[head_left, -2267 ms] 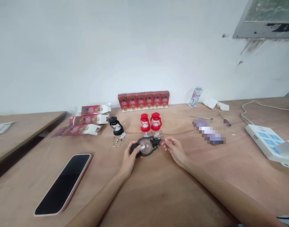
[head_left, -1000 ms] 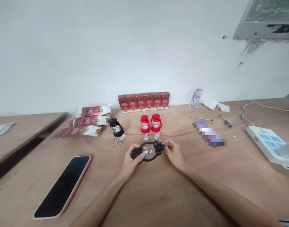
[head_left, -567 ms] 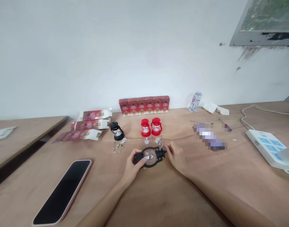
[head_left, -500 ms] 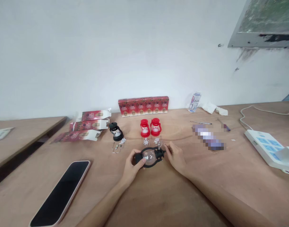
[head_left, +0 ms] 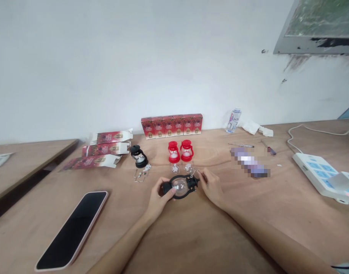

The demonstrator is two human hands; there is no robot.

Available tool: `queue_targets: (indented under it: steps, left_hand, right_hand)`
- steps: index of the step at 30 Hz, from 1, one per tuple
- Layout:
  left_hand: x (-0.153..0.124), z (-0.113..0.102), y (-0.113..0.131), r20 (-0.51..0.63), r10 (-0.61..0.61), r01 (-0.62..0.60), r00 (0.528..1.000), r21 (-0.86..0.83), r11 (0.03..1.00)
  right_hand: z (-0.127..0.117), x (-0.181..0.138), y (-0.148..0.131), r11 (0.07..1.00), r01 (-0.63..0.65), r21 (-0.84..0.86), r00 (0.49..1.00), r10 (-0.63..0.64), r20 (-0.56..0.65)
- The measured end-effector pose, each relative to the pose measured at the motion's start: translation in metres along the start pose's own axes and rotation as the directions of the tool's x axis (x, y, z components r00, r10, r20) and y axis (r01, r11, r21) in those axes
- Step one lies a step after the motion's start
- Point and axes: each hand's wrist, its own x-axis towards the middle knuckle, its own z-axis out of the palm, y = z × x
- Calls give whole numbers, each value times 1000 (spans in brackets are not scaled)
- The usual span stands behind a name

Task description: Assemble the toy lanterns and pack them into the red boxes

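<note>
A small black lantern (head_left: 180,186) with a clear globe lies on its side between my hands, low over the wooden table (head_left: 191,236). My left hand (head_left: 158,198) grips its left end, thumb on the globe. At the lantern's right end my right hand (head_left: 211,185) has its fingers pinched together; what they pinch is too small to make out. Behind stand two red lanterns (head_left: 180,151) and another black lantern (head_left: 139,155), with small loose metal parts (head_left: 141,174) in front of them.
A phone (head_left: 73,228) lies screen up at the front left. Opened red cartons (head_left: 104,148) lie at the left, a row of red boxes (head_left: 171,125) by the wall. A bottle (head_left: 233,120), tissue, tools and a white power strip (head_left: 322,173) are at the right.
My right hand has come in from slightly apart to the lantern's right end. The lantern has been turned a little and kept between both hands. The camera view shifted slightly.
</note>
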Motion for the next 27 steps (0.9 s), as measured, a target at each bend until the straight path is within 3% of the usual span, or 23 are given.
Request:
queue_targets:
  steps: [7,13,17,21,24,27]
  left_hand:
    - [-3,-2,-1,87,67,-75,994,91,993]
    - [-6,-1,0,95,313,-327,945,225,918]
    - [-7,2,3,64,388,-390,919,274,879]
    - [-7,5,2,0,347,-331,938,303,894]
    - [-5,7,-2,-88,265,-224,960,326,919]
    - [-3,7,-5,-184,209,-149,960,296,944]
  right_hand:
    - [2,2,0,998,-54,34,993,51,102]
    - [1,4,-3,988,-108,110,981,87,176]
    - [0,9,-1,956,-206,210,977,190,93]
    - [-4,13,6,924,-264,275,962,274,2]
    - [-11,10,2,955,-185,231,965,221,-141]
    - [-18,3,-14,988,82,134,967,-46,-251]
